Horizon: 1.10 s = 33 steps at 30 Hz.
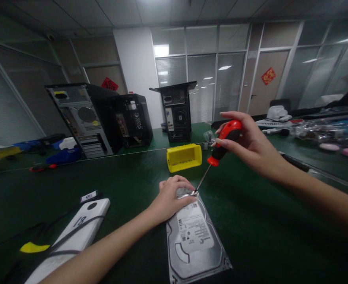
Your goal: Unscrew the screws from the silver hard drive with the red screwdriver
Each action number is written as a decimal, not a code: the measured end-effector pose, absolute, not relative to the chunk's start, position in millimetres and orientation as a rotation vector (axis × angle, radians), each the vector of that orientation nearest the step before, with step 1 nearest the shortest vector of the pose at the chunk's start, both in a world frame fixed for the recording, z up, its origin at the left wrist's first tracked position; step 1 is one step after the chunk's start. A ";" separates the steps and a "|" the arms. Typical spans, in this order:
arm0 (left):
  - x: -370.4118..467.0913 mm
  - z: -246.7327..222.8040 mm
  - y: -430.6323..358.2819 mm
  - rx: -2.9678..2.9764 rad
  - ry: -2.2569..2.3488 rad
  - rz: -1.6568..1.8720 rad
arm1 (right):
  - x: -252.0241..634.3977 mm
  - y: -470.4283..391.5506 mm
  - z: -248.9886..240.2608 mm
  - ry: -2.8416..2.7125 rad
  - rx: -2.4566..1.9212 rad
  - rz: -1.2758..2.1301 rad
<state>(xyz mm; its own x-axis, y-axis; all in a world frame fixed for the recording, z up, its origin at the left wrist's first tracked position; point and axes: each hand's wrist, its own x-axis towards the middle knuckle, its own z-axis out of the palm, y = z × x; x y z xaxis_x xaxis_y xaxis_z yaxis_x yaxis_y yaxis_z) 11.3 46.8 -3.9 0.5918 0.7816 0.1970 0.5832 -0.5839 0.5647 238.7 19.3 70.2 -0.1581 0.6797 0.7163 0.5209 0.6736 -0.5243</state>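
A silver hard drive (196, 240) with a white label lies flat on the green table, close in front of me. My left hand (174, 197) rests on its far end, thumb and fingers closed around a small metal piece (194, 193) there, whose kind I cannot make out. In my right hand (245, 142) is a red and black screwdriver (225, 142), held by the handle between thumb and fingers. Its shaft slants down to the left, and the tip meets the metal piece beside my left fingertips. Whether the tip sits in a screw is too small to tell.
A yellow bin (184, 157) with small dark bits stands just beyond the drive. Black computer cases (176, 114) line the back. On the left lie a white power strip (73, 240) with a black cord and a blue tray (63, 156). Clear plastic bags (324, 134) are at right.
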 end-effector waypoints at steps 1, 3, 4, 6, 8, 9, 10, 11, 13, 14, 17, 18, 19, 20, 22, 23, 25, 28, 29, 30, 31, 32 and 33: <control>11.8 -4.0 47.0 2.361 1.101 0.627 | 239.4 19.4 70.7 -1.810 -0.943 0.188; 12.4 -4.9 47.8 2.313 1.111 0.676 | 240.3 19.3 71.7 -1.789 -0.930 0.187; 12.5 -5.5 48.5 2.286 1.109 0.699 | 240.4 19.2 71.9 -1.778 -0.927 0.185; 12.4 -6.6 49.9 2.243 1.099 0.751 | 240.1 18.9 71.9 -1.766 -0.920 0.185; 12.2 -6.8 50.8 2.227 1.090 0.799 | 239.4 18.8 71.3 -1.769 -0.908 0.192; 12.1 -6.5 50.8 2.227 1.089 0.812 | 239.0 18.8 71.0 -1.772 -0.904 0.197; 12.1 -5.9 50.5 2.231 1.089 0.816 | 238.7 18.8 70.8 -1.774 -0.903 0.202; 12.1 -5.2 50.1 2.238 1.088 0.814 | 238.5 18.8 70.6 -1.774 -0.904 0.207; 12.2 -3.9 49.1 2.255 1.090 0.803 | 238.4 18.6 70.6 -1.774 -0.908 0.214; 12.3 -3.5 48.6 2.264 1.095 0.797 | 238.4 18.4 70.9 -1.774 -0.908 0.215; 12.4 -3.5 48.1 2.274 1.101 0.790 | 238.4 17.5 72.2 -1.774 -0.902 0.207; 12.5 -3.9 48.2 2.274 1.098 0.792 | 238.4 17.3 72.7 -1.773 -0.902 0.202; 12.5 -4.3 48.4 2.273 1.092 0.796 | 238.5 17.1 73.0 -1.772 -0.903 0.197; 12.4 -4.6 48.7 2.269 1.087 0.800 | 238.5 17.1 73.1 -1.772 -0.906 0.192; 12.2 -5.2 49.1 2.259 1.083 0.801 | 238.7 17.4 72.8 -1.773 -0.912 0.187; 12.1 -5.4 49.2 2.253 1.081 0.800 | 238.9 17.7 72.5 -1.775 -0.912 0.188; 11.7 -5.6 49.5 2.240 1.079 0.797 | 239.2 18.1 71.9 -1.776 -0.910 0.195; 11.5 -5.6 49.8 2.228 1.075 0.794 | 239.6 18.3 71.7 -1.778 -0.911 0.202; 11.7 -5.6 49.8 2.224 1.076 0.795 | 239.6 18.3 71.8 -1.779 -0.909 0.201; 11.9 -5.4 49.7 2.221 1.077 0.795 | 239.7 18.3 71.9 -1.781 -0.906 0.198; 12.3 -5.3 49.4 2.219 1.079 0.796 | 239.6 18.4 71.9 -1.783 -0.904 0.197; 12.8 -5.0 49.0 2.217 1.083 0.795 | 239.5 18.6 71.7 -1.784 -0.902 0.195; 13.4 -4.7 48.6 2.218 1.088 0.793 | 239.2 18.8 71.4 -1.782 -0.904 0.196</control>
<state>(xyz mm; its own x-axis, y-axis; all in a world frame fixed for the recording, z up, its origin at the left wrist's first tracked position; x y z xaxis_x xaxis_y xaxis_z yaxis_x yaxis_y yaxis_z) 13.4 48.6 -4.7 0.5007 0.8235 0.2667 0.5057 -0.5284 0.6819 239.2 18.8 71.4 -0.1350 0.6574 0.7414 0.4801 0.6979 -0.5314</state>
